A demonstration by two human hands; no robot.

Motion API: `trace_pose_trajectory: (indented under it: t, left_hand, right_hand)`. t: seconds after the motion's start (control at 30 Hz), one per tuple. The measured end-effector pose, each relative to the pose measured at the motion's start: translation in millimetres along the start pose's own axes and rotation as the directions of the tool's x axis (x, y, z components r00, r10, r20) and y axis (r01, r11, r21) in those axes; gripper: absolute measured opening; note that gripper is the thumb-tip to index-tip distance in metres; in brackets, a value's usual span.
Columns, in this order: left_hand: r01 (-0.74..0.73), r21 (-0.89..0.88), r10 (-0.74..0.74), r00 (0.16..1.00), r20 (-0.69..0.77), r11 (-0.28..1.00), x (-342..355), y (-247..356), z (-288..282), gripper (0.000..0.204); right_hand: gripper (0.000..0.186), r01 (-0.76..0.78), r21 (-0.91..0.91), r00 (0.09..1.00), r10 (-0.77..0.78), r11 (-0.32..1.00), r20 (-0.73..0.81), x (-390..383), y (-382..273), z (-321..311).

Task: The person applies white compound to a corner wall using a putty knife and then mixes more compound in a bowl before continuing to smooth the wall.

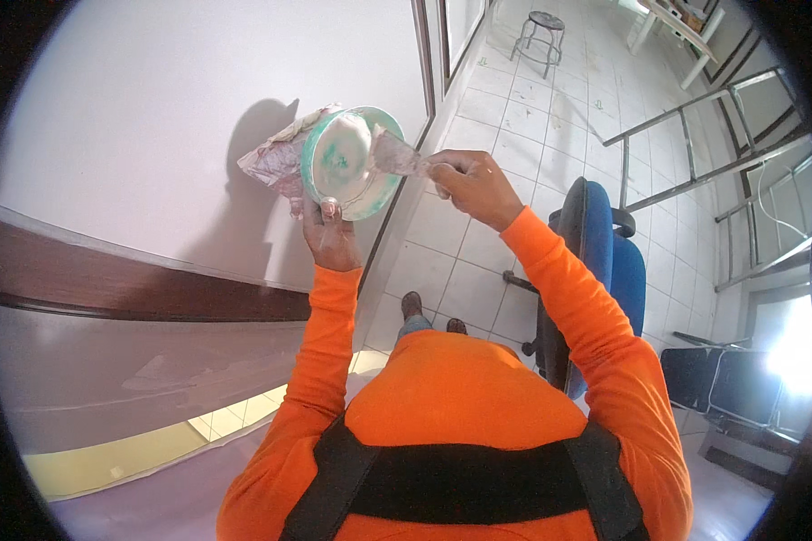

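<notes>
My left hand grips a round green bowl by its near edge, thumb over the rim. White paste coats much of its inside. A crumpled, stained cloth shows behind the bowl's left side; whether my left fingers hold it too is hidden. In my right hand is a putty knife, its handle mostly covered by my closed fingers. The smeared blade sits at the bowl's right side, over the rim; I cannot tell whether it touches.
A white wall with a dark brown band runs along my left. Close on my right stands a blue chair, with a metal ladder beyond it. Farther off, a round stool stands on the tiled floor.
</notes>
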State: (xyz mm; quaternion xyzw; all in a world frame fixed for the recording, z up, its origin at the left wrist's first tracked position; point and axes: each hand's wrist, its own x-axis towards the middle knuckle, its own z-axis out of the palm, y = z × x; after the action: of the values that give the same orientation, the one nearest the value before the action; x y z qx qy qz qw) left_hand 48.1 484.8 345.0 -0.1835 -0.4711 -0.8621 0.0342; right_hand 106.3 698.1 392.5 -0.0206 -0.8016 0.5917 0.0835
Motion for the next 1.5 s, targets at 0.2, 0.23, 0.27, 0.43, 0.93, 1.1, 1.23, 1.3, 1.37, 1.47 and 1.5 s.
trace_pose_trajectory:
  t: [0.2, 0.23, 0.27, 0.43, 0.93, 1.1, 1.23, 1.3, 1.37, 1.47, 1.5]
  left_hand:
    - [0.046, -0.003, -0.046, 0.999, 0.012, 0.999, -4, -4, -9, 0.056]
    - [0.043, 0.000, -0.043, 0.999, 0.013, 0.999, -4, -7, -12, 0.056]
    - [0.008, -0.043, -0.006, 0.999, 0.045, 0.999, -3, -10, -15, 0.059]
    - [-0.030, -0.112, 0.039, 0.996, 0.075, 0.993, -5, -8, -2, 0.068]
    - [-0.027, -0.132, 0.024, 0.999, -0.021, 0.991, -2, -16, -15, 0.057]
    - [0.003, -0.253, -0.007, 1.000, -0.014, 0.968, 3, -12, -21, 0.040]
    - [0.056, -0.310, -0.059, 0.998, -0.002, 0.949, 2, -10, -26, 0.034]
    - [0.067, -0.283, -0.071, 0.997, -0.004, 0.957, -1, -9, -25, 0.038]
    - [0.066, -0.269, -0.066, 0.998, 0.012, 0.961, -5, -8, -23, 0.040]
    - [0.056, -0.255, -0.048, 0.998, 0.036, 0.965, -10, -3, -11, 0.045]
    - [0.040, -0.253, -0.030, 0.999, 0.042, 0.967, -12, -1, -10, 0.047]
  right_hand:
    - [0.031, 0.067, -0.136, 0.985, -0.088, 0.988, -0.151, -7, 26, 8]
    - [0.030, 0.120, -0.170, 0.976, -0.148, 0.978, -0.160, -10, 28, 11]
    - [0.030, 0.123, -0.168, 0.976, -0.150, 0.978, -0.160, -14, 29, 15]
    - [0.027, -0.039, 0.003, 0.997, 0.039, 0.999, -0.074, -31, 31, 36]
    - [0.023, -0.318, 0.768, 0.939, 0.296, 0.556, 0.174, -37, -2, 1]
    - [0.024, -0.296, 0.809, 0.941, 0.300, 0.508, 0.156, -40, -9, -12]
    - [0.027, -0.265, 0.558, 0.958, 0.282, 0.786, 0.058, -54, -14, 9]
    - [0.028, -0.240, 0.389, 0.968, 0.252, 0.890, 0.021, -59, -14, 24]
    - [0.031, -0.127, 0.229, 0.990, 0.139, 0.965, -0.037, -62, -5, 40]
    - [0.031, -0.116, 0.290, 0.989, 0.138, 0.950, -0.056, -68, -3, 54]
    - [0.031, -0.085, 0.285, 0.992, 0.106, 0.955, -0.061, -69, -3, 59]
